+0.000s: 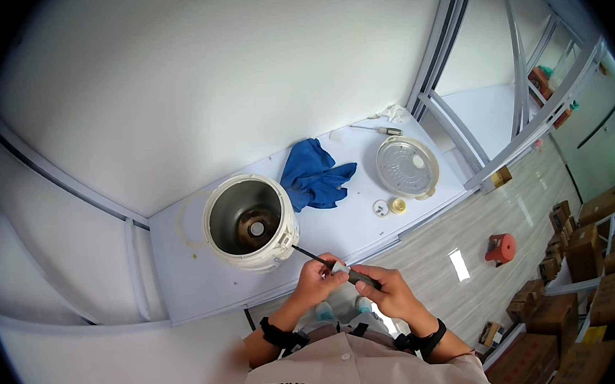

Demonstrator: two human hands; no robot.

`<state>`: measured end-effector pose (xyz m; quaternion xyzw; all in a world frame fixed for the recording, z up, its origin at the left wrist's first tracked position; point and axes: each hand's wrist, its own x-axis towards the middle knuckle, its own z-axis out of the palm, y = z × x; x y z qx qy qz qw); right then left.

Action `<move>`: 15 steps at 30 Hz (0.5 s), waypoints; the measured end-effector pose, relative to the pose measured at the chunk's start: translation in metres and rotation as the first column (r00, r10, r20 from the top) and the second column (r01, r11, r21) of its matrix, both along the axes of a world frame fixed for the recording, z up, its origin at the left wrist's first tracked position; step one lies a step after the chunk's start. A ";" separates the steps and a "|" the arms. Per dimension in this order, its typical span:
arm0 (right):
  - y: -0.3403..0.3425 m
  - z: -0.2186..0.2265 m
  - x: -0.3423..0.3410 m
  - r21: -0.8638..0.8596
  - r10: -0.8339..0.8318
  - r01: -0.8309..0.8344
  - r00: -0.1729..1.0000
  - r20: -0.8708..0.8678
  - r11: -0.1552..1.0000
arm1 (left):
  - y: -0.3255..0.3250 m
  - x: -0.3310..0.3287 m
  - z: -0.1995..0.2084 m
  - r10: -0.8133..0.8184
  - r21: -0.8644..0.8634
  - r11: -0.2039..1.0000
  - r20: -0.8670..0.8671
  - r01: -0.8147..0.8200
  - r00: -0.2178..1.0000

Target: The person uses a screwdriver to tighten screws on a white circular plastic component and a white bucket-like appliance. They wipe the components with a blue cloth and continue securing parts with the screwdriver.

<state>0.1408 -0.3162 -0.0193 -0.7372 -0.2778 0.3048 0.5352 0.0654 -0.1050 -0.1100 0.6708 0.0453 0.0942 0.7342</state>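
Observation:
In front of my body I hold a screwdriver (363,279) with a grey and black handle and a long dark shaft. My right hand (391,292) is closed round the rear of its handle. Fingers of my left hand (316,281) pinch it where shaft and handle meet. The shaft points left, its tip close to the lower side of a cream rice cooker pot (287,245); whether it touches cannot be made out. The cooker stands without a lid, its grey inside showing a brown-stained bottom with a round metal piece in the middle.
A crumpled blue cloth (312,175) lies beside the cooker on the white table (340,244). Farther right are a round lid (407,167), two small round containers (397,206), and another screwdriver (389,130). A red stool (500,248) and cardboard boxes (555,321) stand on the right.

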 end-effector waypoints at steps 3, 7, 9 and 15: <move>0.001 0.003 0.001 -0.001 -0.006 0.006 1.000 -0.004 1.000 | 0.003 0.001 -0.008 -0.036 -0.022 0.999 -0.047 0.035 0.998; 0.002 0.004 -0.001 -0.008 -0.010 0.010 0.999 0.035 1.000 | 0.002 -0.002 -0.007 -0.049 -0.047 0.998 -0.085 0.045 0.995; 0.002 0.004 0.000 -0.026 0.002 0.000 0.998 0.059 1.000 | 0.002 -0.004 -0.003 -0.058 -0.069 0.996 -0.121 0.050 0.991; 0.003 0.003 -0.001 -0.029 -0.009 0.011 0.997 0.078 1.000 | 0.003 -0.002 -0.003 -0.070 -0.063 0.996 -0.104 0.064 0.992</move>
